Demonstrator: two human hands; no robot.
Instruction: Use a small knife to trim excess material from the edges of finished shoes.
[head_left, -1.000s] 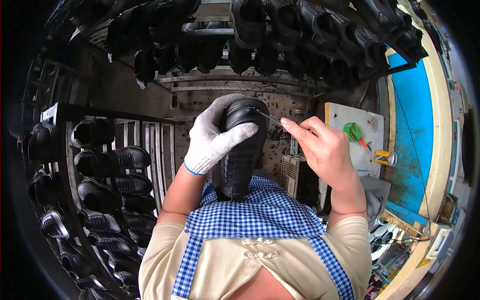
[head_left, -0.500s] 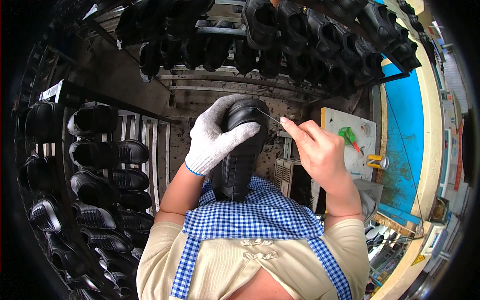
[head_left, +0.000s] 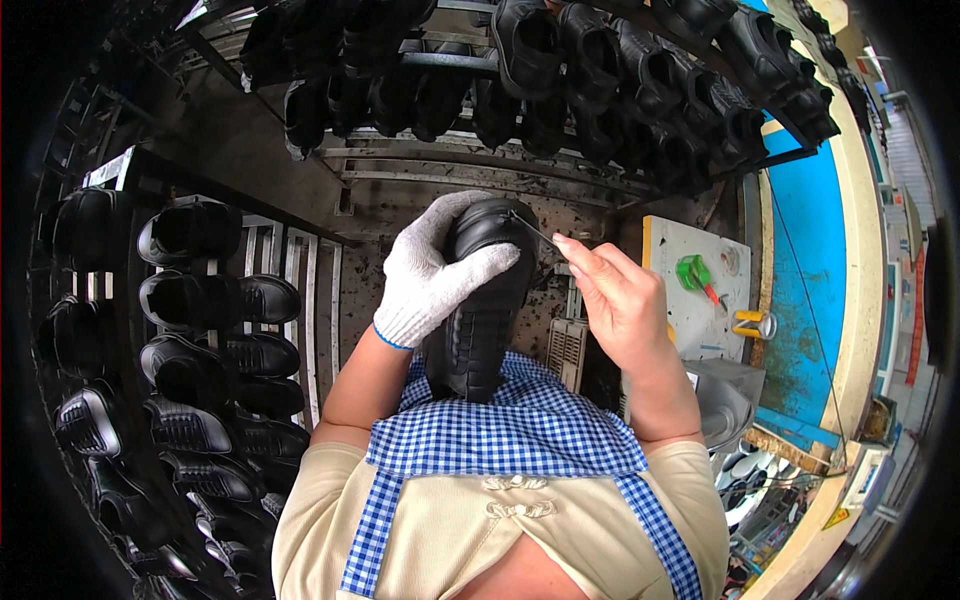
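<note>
My left hand (head_left: 430, 270), in a white knitted glove, is closed around the upper end of a black shoe (head_left: 480, 325). The shoe stands steeply tilted in front of my checked apron, its ridged sole side partly showing. Bare and ungloved, my right hand (head_left: 618, 295) pinches a thin metal hook-like tool (head_left: 533, 228) between thumb and forefinger. The tool's tip touches the shoe near its upper end, just beyond my left thumb. What the tip catches there is too small to make out.
Racks of black shoes stand at my left (head_left: 187, 240) and ahead (head_left: 525, 50). To the right, a white board (head_left: 690, 240) carries a green-and-red tool (head_left: 695, 275) and a yellow roll-like item (head_left: 752, 323). Beyond it runs a blue panel (head_left: 808, 280).
My right hand has shifted slightly left and closer to the shoe, with the tool's tip still at about the same spot. My left hand and the shoe have barely moved.
</note>
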